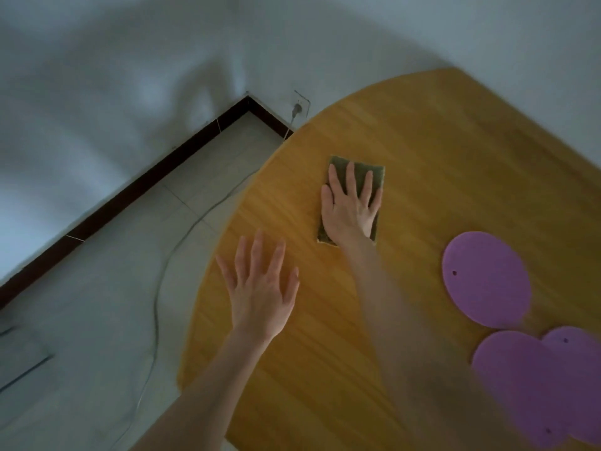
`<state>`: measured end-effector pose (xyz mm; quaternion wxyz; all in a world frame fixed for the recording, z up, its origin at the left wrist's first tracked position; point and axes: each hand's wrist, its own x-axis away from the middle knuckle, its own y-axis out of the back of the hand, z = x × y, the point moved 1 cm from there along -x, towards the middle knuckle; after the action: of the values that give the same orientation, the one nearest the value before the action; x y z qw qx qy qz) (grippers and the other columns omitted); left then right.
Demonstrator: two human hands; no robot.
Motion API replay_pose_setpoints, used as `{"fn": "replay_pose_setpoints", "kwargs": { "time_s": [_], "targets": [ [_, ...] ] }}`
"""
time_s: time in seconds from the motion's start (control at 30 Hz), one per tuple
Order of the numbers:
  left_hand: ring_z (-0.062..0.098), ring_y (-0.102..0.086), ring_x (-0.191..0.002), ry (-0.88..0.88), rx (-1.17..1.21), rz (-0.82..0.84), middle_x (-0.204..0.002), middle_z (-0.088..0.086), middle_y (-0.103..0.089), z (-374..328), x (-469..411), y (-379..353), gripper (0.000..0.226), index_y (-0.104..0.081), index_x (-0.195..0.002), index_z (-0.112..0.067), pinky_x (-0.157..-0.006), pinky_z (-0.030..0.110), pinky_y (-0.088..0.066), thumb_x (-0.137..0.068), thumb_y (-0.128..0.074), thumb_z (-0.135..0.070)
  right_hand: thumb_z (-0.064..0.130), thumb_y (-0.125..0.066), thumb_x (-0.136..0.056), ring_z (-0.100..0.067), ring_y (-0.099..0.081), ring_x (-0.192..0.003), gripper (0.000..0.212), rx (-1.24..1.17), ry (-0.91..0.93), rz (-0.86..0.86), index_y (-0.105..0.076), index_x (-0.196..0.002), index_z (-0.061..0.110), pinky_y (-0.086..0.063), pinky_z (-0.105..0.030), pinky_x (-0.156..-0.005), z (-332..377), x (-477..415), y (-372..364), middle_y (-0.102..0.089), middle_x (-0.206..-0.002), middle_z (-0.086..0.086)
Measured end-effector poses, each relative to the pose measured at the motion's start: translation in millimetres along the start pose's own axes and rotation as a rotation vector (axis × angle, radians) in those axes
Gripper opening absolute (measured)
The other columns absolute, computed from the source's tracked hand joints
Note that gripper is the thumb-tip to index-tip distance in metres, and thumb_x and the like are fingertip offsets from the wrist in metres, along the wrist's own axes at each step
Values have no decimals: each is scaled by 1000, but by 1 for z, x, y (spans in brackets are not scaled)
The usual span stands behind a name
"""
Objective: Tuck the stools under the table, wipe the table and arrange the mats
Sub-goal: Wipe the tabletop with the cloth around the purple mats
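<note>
My right hand [351,203] lies flat with straight fingers on a green scouring pad [359,172], pressing it onto the yellow wooden table [439,151]. My left hand [260,288] is open with spread fingers, resting on or just above the table near its rounded left edge. Three round purple mats lie at the right: one [486,279] on its own, and two [527,385] [582,369] overlapping near the bottom right corner. No stool is in view.
White walls meet in a corner with a dark skirting board [156,177]. A wall socket [299,107] holds a plug whose cable [169,265] trails across the tiled floor left of the table.
</note>
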<state>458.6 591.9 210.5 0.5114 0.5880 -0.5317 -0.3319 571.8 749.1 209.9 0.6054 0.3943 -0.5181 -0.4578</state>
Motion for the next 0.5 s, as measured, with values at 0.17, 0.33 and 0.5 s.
{"fn": "replay_pose_setpoints", "kwargs": {
  "time_s": [0.17, 0.33, 0.5],
  "targets": [
    [34, -19, -141, -48, -37, 26, -151, 12, -31, 50, 42, 2, 62, -41, -140, -24, -113, 56, -4, -93, -21, -60, 49, -10, -100, -30, 10, -146, 51, 46, 198, -11, -3, -150, 40, 9, -51, -116, 50, 26, -18, 4, -160, 7],
    [34, -18, -141, -104, -35, 39, -151, 13, -31, 68, 59, -3, 60, -43, -140, -22, -113, 51, -7, -94, -24, -57, 50, -9, -99, -29, 3, -146, 52, 43, 322, -8, -11, -150, 40, 5, -49, -117, 53, 97, -36, -6, -160, 7],
    [36, -19, -139, -138, -34, 24, -150, 16, -33, 68, 58, -3, 59, -44, -140, -21, -112, 49, -7, -93, -29, -53, 54, -4, -94, -24, -2, -147, 54, 24, 22, -66, -7, -147, 42, 3, -43, -118, -16, 167, -49, -6, -159, 10]
  ]
}}
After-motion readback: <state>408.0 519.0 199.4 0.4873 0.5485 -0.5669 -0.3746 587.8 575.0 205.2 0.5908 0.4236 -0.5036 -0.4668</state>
